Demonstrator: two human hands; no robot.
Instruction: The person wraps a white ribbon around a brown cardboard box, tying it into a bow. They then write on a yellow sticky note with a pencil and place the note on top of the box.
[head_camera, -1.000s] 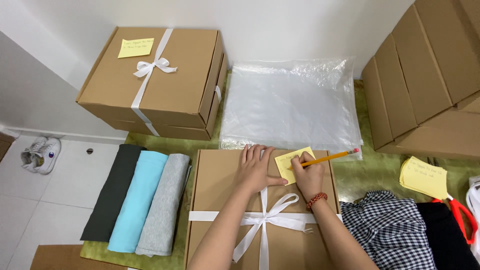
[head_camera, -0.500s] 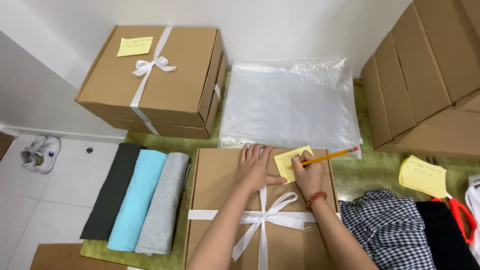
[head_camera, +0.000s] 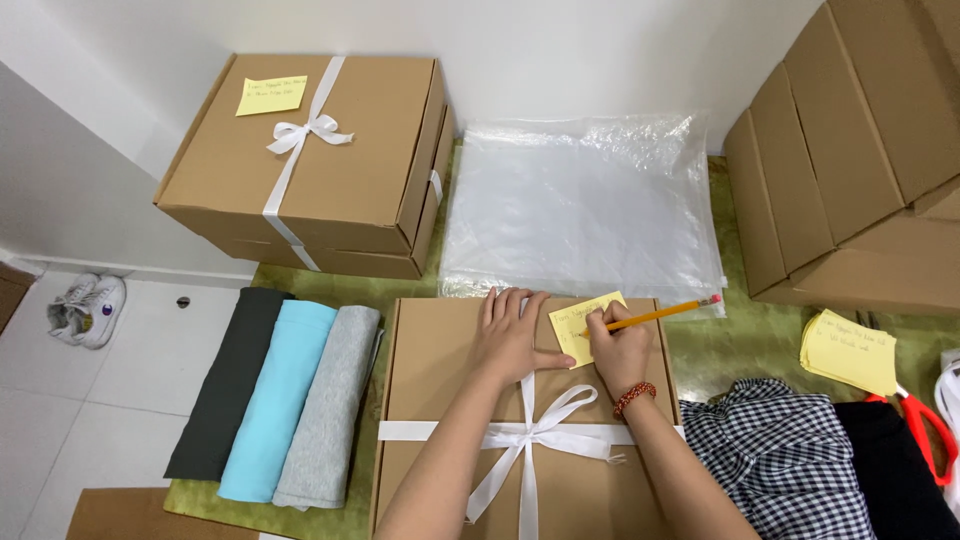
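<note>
Shoes: a pair of white sneakers (head_camera: 88, 308) on the tiled floor at the far left edge, level with the middle of the frame.
Tied box: a brown cardboard box (head_camera: 300, 165) in the upper left, bound with a white ribbon and bow, a yellow note stuck at its top left corner; it sits on a second box.
Folded cloth: three folded pieces side by side in the lower left, dark grey (head_camera: 228, 385), light blue (head_camera: 276, 400) and pale grey (head_camera: 330, 405), on a green mat.
Near box: a brown box (head_camera: 440, 400) at bottom centre, crossed by a white ribbon (head_camera: 530, 435) tied in a bow.
Left hand: the left hand (head_camera: 512, 338) lies flat on the box lid, fingers held together and pointing away, thumb stretched right to the lower left edge of the note.
Sticky note: a yellow sticky note (head_camera: 583, 325) on the lid's upper right part, between the two hands, with handwriting on it.
Right hand: the right hand (head_camera: 620, 345) rests on the note, fingers pinching a pencil; a red bead bracelet at the wrist.
Pencil: an orange pencil (head_camera: 665, 313), tip on the note, eraser end slanting up right.
Plastic bags: a stack of clear bags (head_camera: 585, 205) at upper centre, beyond the near box.
Checked cloth: black-and-white checked fabric (head_camera: 775, 450) at lower right.
Note pad: yellow notes (head_camera: 850, 350) at right, red-handled scissors (head_camera: 925, 425) just beside them.
Flat boxes: stacked cardboard boxes (head_camera: 850, 160) in the upper right.
</note>
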